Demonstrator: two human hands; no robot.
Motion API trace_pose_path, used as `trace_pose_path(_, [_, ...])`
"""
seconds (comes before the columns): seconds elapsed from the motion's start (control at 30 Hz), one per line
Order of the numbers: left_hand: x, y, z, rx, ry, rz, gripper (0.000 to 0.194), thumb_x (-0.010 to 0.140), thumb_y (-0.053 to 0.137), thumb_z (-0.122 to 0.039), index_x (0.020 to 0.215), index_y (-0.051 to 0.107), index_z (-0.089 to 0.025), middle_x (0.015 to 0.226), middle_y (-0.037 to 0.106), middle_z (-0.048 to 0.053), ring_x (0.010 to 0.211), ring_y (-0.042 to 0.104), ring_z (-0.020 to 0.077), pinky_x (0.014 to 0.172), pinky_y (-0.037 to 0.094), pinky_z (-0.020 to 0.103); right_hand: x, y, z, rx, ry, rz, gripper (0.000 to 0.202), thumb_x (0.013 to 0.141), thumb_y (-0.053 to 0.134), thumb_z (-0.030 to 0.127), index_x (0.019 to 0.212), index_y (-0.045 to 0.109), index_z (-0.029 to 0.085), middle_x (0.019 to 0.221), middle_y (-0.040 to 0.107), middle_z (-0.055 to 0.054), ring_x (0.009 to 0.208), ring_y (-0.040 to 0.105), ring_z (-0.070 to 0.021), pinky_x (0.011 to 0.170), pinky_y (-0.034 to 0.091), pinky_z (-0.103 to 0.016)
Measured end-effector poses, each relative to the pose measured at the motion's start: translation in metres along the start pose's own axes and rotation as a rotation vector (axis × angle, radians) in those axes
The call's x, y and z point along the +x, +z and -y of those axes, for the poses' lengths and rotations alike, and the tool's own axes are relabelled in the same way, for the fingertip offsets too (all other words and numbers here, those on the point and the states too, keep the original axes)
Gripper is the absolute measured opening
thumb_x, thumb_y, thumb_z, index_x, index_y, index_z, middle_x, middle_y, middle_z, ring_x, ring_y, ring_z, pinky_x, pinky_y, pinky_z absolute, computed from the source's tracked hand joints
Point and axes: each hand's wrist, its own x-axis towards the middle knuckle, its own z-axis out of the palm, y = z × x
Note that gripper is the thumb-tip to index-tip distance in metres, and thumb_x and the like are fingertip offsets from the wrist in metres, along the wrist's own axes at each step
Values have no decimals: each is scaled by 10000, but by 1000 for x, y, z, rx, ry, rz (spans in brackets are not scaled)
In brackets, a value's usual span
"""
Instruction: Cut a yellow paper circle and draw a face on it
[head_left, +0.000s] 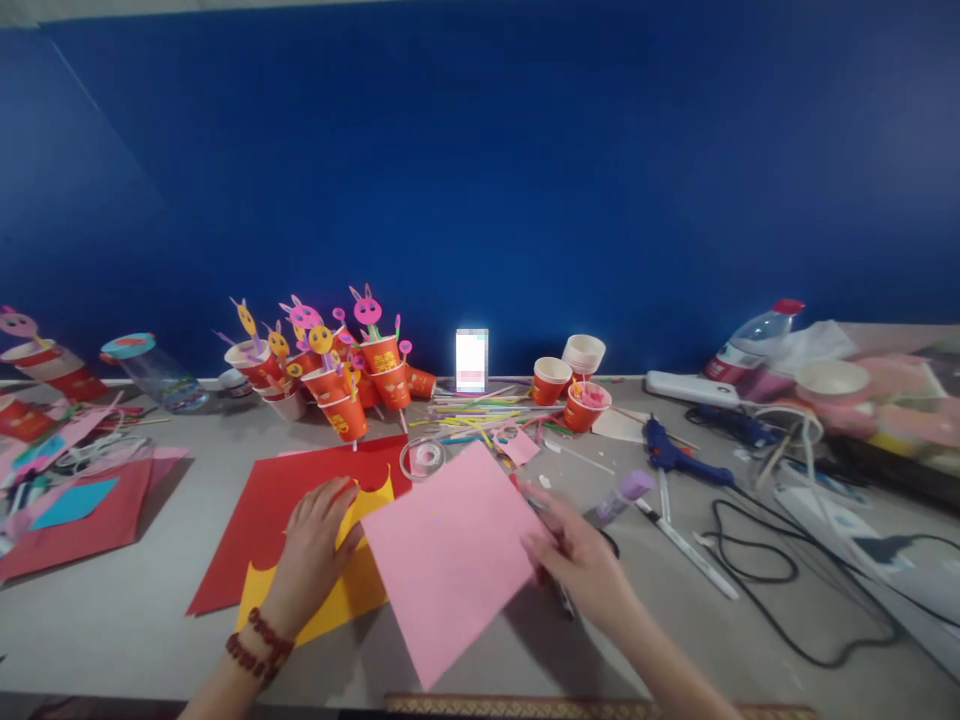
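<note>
A square pink sheet of paper (457, 560) is held tilted in front of me, one corner pointing toward me. My right hand (574, 545) pinches its right edge, the fingertips slightly blurred. On the left, my left hand (322, 530), with a beaded bracelet at the wrist, lies with fingers stretched over a yellow sheet (367, 585) with cut-out edges and a red sheet (262, 500). Its thumb is close to the pink sheet's left corner; whether they touch I cannot tell. Under my right hand, a dark slim object (564, 600) is partly hidden.
Red paper cups (345, 415) with rabbit-face cutouts stand at the back left, and more cups (551, 380) at the back right. Nearby are a tape roll (424, 458), a purple-capped glue stick (626, 497), a white marker (690, 550), and a blue glue gun (682, 460) with a looping black cord.
</note>
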Motion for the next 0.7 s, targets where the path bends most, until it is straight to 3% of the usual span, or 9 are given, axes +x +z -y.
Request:
trace_pose_path(0.07, [1, -5, -19, -146, -45, 14, 331, 985, 453, -369, 1250, 589, -226, 1296, 609, 112, 1242, 537, 295, 1058, 442, 514, -37, 5, -26, 273, 176, 77, 562, 917, 530, 478, 1413, 491, 216, 669, 647, 11, 503, 636, -183, 458, 552, -280])
trace_pose_path(0.1, [1, -7, -32, -218, -53, 49, 324, 1002, 418, -367, 1247, 592, -245, 1298, 613, 95, 1241, 547, 275, 1056, 457, 489, -53, 9, -34, 331, 236, 90, 544, 901, 553, 515, 1366, 549, 232, 764, 691, -19, 529, 651, -184, 479, 571, -290])
trace_pose_path(0.2, [1, -12, -69, -391, -15, 186, 349, 1020, 386, -378, 1299, 561, -264, 1307, 620, 83, 1220, 582, 242, 1015, 512, 406, -83, 16, -41, 301, 338, 23, 464, 873, 567, 614, 1089, 734, 239, 898, 735, -61, 572, 680, -187, 537, 605, -291])
trace_pose_path(0.33, [-3, -12, -103, -365, 87, 274, 413, 957, 541, -433, 1323, 545, -242, 1309, 636, 100, 1179, 619, 255, 981, 547, 382, -94, 11, -28, 124, 313, 34, 468, 908, 513, 618, 1075, 756, 254, 994, 769, -83, 661, 738, -220, 620, 638, -294])
trace_pose_path(0.5, [-14, -14, -117, -250, 337, 324, 427, 948, 568, -393, 1349, 542, -250, 1409, 574, 92, 1311, 517, 275, 1117, 434, 460, -101, -5, -26, -203, 98, -2, 315, 927, 563, 450, 1078, 774, 272, 1094, 778, -88, 1009, 739, -276, 876, 605, -323])
trace_pose_path(0.7, [-26, -5, -115, -225, 397, 476, 706, 908, 632, -428, 1526, 323, -284, 1543, 430, 82, 1408, 406, 287, 1188, 311, 521, -108, -4, -29, -316, 61, 97, 327, 946, 531, 394, 1174, 737, 284, 1141, 763, -77, 1019, 739, -274, 852, 612, -321])
